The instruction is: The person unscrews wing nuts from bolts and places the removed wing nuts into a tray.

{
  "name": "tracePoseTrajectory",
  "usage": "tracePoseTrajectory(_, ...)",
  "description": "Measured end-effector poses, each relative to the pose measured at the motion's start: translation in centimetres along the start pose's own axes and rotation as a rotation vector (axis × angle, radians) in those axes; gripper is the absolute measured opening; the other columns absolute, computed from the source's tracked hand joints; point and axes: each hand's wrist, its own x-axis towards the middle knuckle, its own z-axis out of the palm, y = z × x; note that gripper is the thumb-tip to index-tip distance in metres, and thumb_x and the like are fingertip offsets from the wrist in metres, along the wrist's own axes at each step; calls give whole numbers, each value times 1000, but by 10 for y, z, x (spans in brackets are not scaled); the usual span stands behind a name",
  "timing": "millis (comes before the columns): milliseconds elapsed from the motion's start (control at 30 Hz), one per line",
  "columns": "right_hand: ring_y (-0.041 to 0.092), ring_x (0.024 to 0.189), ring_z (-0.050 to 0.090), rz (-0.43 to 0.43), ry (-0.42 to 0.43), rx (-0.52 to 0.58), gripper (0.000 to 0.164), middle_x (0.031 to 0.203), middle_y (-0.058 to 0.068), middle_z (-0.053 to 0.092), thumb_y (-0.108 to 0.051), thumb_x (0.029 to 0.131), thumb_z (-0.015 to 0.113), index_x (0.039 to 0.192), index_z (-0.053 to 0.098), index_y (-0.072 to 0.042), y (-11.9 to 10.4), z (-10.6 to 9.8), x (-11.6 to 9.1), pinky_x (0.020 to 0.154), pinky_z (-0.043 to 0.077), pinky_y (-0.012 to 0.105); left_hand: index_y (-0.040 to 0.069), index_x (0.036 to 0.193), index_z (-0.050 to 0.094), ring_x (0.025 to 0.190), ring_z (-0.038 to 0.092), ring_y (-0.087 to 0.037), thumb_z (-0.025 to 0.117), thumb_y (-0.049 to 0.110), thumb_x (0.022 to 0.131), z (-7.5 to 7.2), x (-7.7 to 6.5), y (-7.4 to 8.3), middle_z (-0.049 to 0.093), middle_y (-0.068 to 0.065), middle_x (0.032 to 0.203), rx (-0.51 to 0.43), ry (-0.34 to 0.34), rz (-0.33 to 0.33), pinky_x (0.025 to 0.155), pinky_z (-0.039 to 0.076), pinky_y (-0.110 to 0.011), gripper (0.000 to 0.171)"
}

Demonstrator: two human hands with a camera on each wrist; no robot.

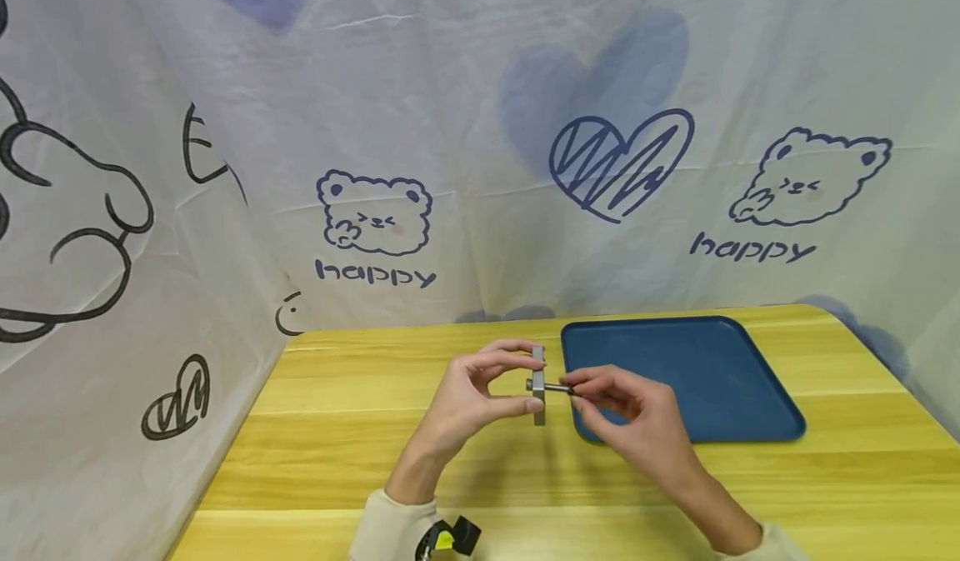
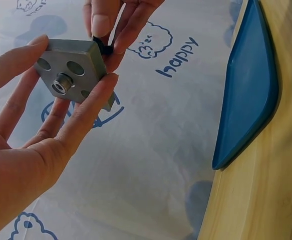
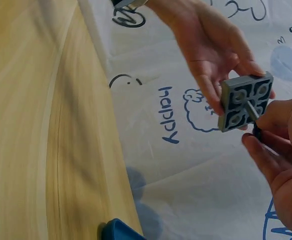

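My left hand (image 1: 468,390) grips a square grey metal plate (image 2: 64,54) by its edges, above the table. The plate has holes near its corners, and its back (image 3: 262,90) shows recesses. Through its middle runs a thin metal rod (image 1: 557,388), with a round, hex-socketed end (image 2: 62,84) protruding on the left face. On the other side, my right hand (image 1: 637,411) pinches a small black piece (image 2: 104,47) at the rod's far end between thumb and fingertips. The fingers partly cover that black piece.
A blue tray (image 1: 750,394) lies on the wooden table (image 1: 315,461), behind and to the right of my hands. A printed white cloth (image 1: 480,127) hangs along the back and left sides. A dark band with a yellow patch (image 1: 444,538) sits on my left wrist.
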Motion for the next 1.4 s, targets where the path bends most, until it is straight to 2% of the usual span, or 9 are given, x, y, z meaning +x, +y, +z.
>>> tracePoseTrajectory(233,22,105,72,-140,9,-97,38,115,14,72,21,80,75,101,75,-10,4,0,0,81,62,32,-3,118,73,134,54,-26,84,1,84,-1,1,2,60,-11,138,-17,5,-4,118,37,-48,36)
tracePoseTrajectory(433,24,104,72,-233,27,-204,40,116,14,72,21,78,78,103,74,-11,6,1,0,81,62,29,-5,118,73,134,55,-26,84,2,84,-1,1,2,60,-11,138,-20,8,-12,118,38,-48,37)
tracePoseTrajectory(667,26,105,71,-206,12,-168,38,117,16,70,20,79,78,102,73,-9,4,1,1,81,62,33,-5,118,73,134,54,-27,84,-4,82,-1,1,3,59,-12,139,-19,15,-7,117,37,-52,37)
tracePoseTrajectory(833,24,110,70,-72,6,-36,28,122,20,67,15,86,74,108,70,-1,2,0,1,86,61,37,-4,118,73,134,54,-27,83,-5,82,-1,1,4,60,-11,138,-14,19,-5,119,34,-54,38)
tracePoseTrajectory(967,24,102,73,186,37,93,21,119,21,68,-1,97,69,118,67,3,-2,-3,2,83,62,42,-4,117,73,134,54,-26,83,-4,82,0,2,4,60,-11,138,15,17,-2,117,40,-47,37)
tracePoseTrajectory(1067,28,95,75,412,54,211,30,113,21,71,-13,100,69,123,65,5,-3,-6,5,81,63,46,-5,117,73,134,53,-28,83,-6,82,2,2,4,58,-12,139,16,6,-9,105,52,-45,36)
tracePoseTrajectory(1167,30,94,75,577,30,304,38,110,21,73,-18,100,70,126,63,8,-4,-8,7,81,63,44,-6,117,73,134,53,-30,82,-9,81,5,2,3,56,-16,140,1,-14,-18,91,60,-46,36)
tracePoseTrajectory(1267,26,93,75,660,-15,363,40,108,17,74,-18,100,70,127,62,10,-4,-9,7,82,63,41,-6,117,73,135,51,-32,81,-11,81,8,2,2,55,-19,140,1,-31,-13,90,60,-46,37)
tracePoseTrajectory(1400,22,90,75,664,-51,388,36,102,15,75,-16,100,70,125,64,10,-3,-11,8,78,64,36,-6,116,73,136,51,-31,80,-11,81,9,2,0,56,-18,140,9,-38,-9,90,60,-46,36)
